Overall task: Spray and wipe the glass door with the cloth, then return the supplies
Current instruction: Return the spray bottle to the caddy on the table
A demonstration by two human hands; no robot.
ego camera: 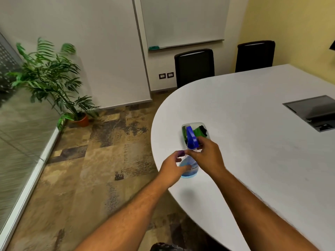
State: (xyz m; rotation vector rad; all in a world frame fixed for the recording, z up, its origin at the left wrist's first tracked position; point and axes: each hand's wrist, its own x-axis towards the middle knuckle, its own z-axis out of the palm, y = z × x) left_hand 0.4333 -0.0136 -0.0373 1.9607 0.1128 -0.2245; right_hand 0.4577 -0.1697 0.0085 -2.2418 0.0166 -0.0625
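Note:
A clear spray bottle (pixel 188 169) with blue liquid and a blue trigger head stands near the rounded edge of the white table (pixel 253 134). My right hand (pixel 206 156) is closed around its neck just below the blue head. My left hand (pixel 174 165) is beside the bottle's body, with its fingers curled and touching it. Right behind the bottle sits a clear plastic container (pixel 203 125) with a green cloth (pixel 196 132) and something black in it. The glass wall (pixel 21 134) runs along the left side.
A potted palm (pixel 54 78) stands in the corner by the glass. Two black chairs (pixel 194 67) are at the table's far side under a whiteboard (pixel 183 20). A dark cable box (pixel 313 111) is set into the tabletop. Patterned carpet covers the floor.

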